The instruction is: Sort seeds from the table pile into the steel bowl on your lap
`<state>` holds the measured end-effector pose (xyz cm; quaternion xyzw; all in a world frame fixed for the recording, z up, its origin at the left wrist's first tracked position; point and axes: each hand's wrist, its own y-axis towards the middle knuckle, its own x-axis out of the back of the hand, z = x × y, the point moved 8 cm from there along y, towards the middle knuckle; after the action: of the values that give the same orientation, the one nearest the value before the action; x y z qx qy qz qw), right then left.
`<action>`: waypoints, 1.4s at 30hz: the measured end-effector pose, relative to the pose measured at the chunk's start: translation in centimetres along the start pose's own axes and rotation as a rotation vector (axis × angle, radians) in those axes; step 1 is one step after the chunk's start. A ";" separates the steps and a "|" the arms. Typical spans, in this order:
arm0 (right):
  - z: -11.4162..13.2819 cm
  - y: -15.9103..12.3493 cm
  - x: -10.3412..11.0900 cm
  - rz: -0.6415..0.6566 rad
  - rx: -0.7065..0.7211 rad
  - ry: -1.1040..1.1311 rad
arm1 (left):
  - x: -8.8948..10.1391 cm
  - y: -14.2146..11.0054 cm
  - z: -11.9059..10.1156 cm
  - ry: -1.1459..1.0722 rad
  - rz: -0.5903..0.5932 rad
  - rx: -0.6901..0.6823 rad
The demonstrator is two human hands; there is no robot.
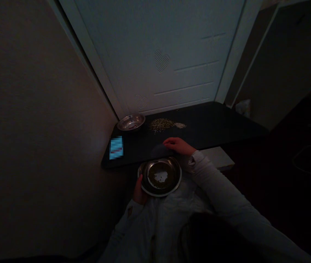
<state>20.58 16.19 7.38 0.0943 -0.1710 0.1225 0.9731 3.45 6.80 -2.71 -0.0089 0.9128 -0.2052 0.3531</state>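
Observation:
A round metal bowl (174,185) is at the near edge of the dark table, above my lap. My left hand (139,192) grips its left rim, thumb on top. Small dark greenish grains or beans (155,170) lie in the bowl around a pale, shiny patch. My right hand (177,145) is over the table's front edge, beyond the bowl. Its fingers are pressed together and point left; whatever they may hold is hidden. Farther back on the table, a loose pile of greenish-tan grains (161,125) lies beside a smaller pale pile (180,125).
A second metal bowl (131,122) stands at the table's back left. A blurred, bright phone-like screen (116,147) is in front of it. The dark table (212,120) meets a white panel with heart patterns (161,60). A white board-like surface (217,157) is at the right.

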 end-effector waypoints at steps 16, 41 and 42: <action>-0.7 4.3 8.5 -0.729 -0.007 -0.465 | 0.3 0.0 0.2 -0.019 -0.008 0.020; 2.0 3.8 3.5 -0.378 0.129 -0.908 | 0.1 -0.3 0.2 -0.026 -0.003 0.061; 2.1 3.7 3.4 -0.382 0.155 -0.879 | 0.1 -0.3 0.2 -0.026 -0.003 0.060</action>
<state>22.06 19.97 11.10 0.2388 -0.5359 -0.0972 0.8040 3.48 6.42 -2.79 -0.0023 0.9015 -0.2329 0.3647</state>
